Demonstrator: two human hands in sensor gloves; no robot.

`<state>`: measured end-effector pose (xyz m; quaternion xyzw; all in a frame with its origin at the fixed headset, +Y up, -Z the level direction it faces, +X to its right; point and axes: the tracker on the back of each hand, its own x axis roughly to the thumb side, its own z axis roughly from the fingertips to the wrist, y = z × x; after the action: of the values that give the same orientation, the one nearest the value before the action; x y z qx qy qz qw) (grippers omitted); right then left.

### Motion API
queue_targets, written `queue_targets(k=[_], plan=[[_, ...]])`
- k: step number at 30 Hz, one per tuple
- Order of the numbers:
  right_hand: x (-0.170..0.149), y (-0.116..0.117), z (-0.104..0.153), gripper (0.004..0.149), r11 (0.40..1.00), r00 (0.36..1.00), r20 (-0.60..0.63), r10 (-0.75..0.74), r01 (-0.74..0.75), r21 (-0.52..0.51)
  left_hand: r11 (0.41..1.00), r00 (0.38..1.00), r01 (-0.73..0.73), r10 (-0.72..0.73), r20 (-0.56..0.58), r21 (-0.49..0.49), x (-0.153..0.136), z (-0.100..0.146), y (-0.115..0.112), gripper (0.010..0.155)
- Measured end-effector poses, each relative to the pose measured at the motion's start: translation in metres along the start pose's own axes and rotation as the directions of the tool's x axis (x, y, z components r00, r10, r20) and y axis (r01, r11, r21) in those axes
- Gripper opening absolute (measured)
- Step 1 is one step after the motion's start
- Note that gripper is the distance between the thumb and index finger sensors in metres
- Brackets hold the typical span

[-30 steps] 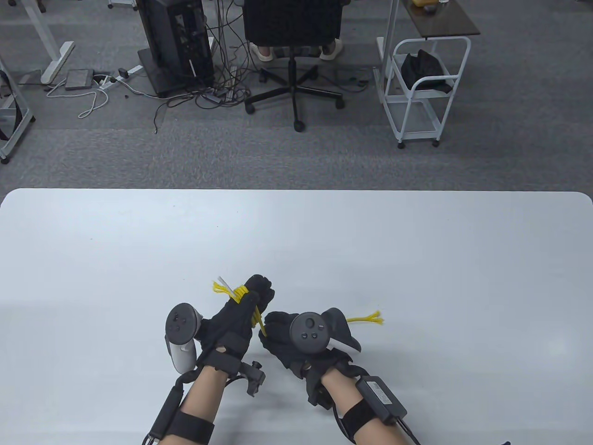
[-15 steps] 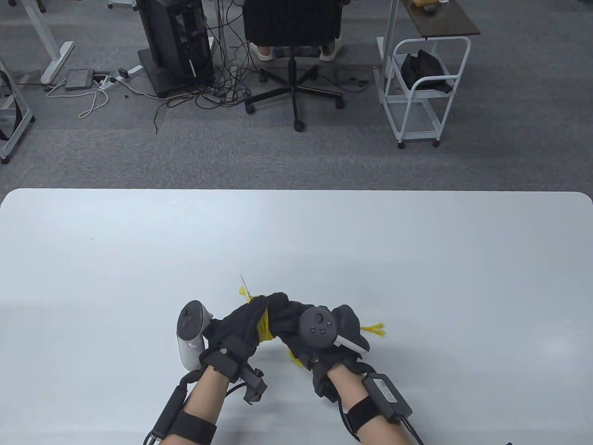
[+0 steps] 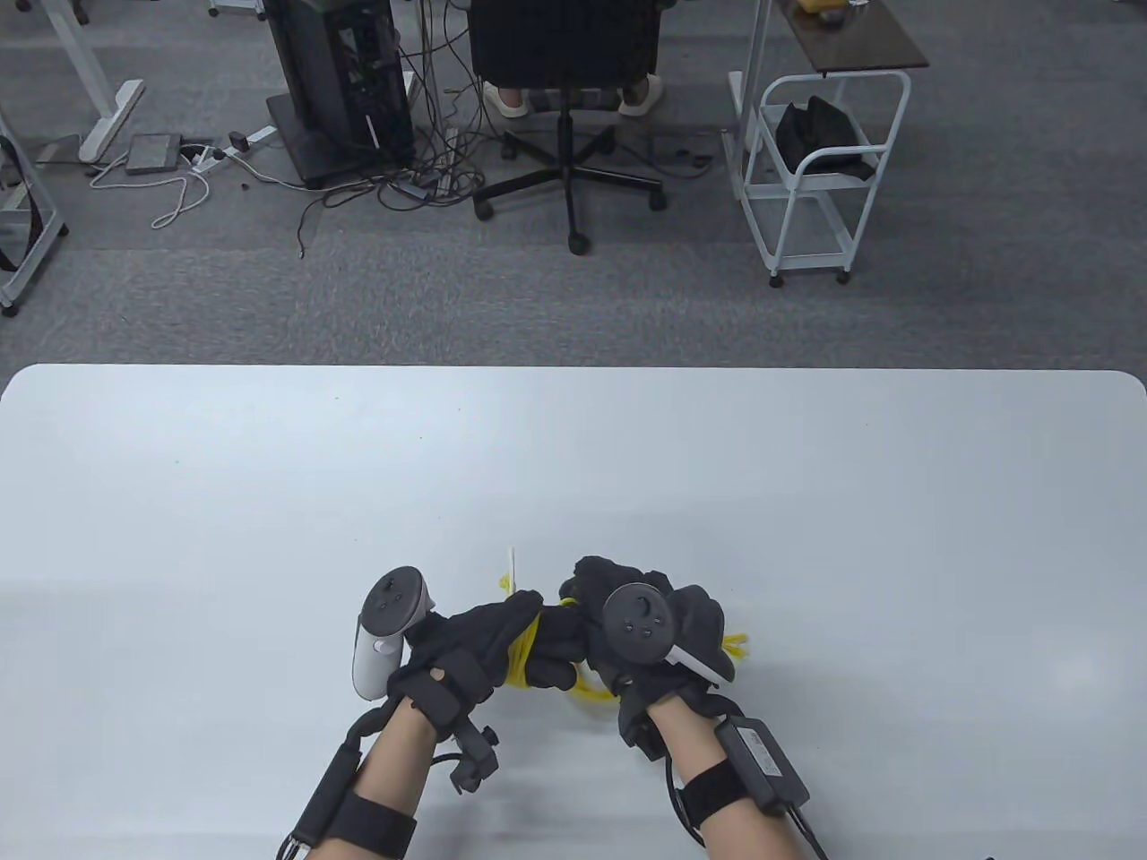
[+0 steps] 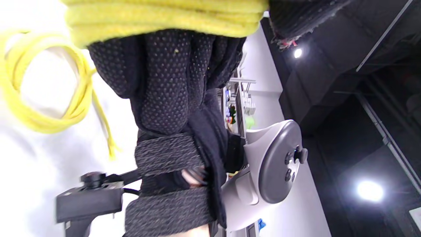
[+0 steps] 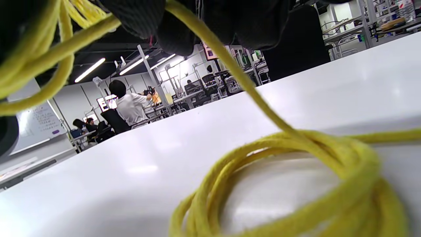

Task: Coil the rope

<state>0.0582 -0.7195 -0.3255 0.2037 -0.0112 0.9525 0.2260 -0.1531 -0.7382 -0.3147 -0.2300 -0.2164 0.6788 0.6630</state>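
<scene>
Both hands meet low over the near middle of the white bench (image 3: 269, 466). The yellow rope (image 3: 522, 647) is wound in several turns around the left hand (image 3: 484, 638), whose fingers curl closed. The right hand (image 3: 627, 627) closes on the strand beside it, and loose loops lie on the bench beneath.

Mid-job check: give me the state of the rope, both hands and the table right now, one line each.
rope: yellow, several turns wrapped around the left hand, slack loops lying on the table beneath the right hand.
left hand: carries the wrapped turns.
right hand: close against the left hand, a strand running up into its fingers.
table: white, bears the loose loops.
</scene>
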Motion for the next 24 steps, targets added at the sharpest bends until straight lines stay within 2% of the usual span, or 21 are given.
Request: queue_targets(k=[6,8,13,16,19,24], plan=[[-0.007,-0.008,0.001,0.041,0.995,0.996,-0.012,-0.087,0.086,-0.054,0.989,0.989,0.087,-0.1,-0.112,-0.121,-0.004,-0.003,-0.004,0.06],[-0.006,-0.009,0.001,0.041,0.991,0.993,-0.001,-0.114,0.114,-0.063,0.982,0.978,0.135,-0.154,-0.143,-0.132,-0.005,-0.004,-0.006,0.06],[0.006,-0.005,0.002,0.041,0.976,0.978,0.058,-0.2,0.204,-0.071,0.967,0.942,0.249,-0.255,-0.217,-0.055,-0.007,-0.002,-0.005,0.064],[0.015,-0.003,0.003,0.041,0.965,0.969,0.077,-0.234,0.241,-0.105,0.979,0.959,0.202,-0.2,-0.201,-0.013,-0.007,0.001,-0.001,0.067],[0.02,-0.001,0.004,0.041,0.958,0.959,0.114,-0.258,0.269,-0.096,0.991,0.983,0.101,-0.085,-0.161,0.091,-0.008,0.004,0.003,0.068],[0.029,0.002,0.006,0.043,0.958,0.951,0.172,-0.256,0.273,-0.087,0.973,0.977,0.154,-0.124,-0.172,0.174,-0.006,0.008,0.007,0.068]])
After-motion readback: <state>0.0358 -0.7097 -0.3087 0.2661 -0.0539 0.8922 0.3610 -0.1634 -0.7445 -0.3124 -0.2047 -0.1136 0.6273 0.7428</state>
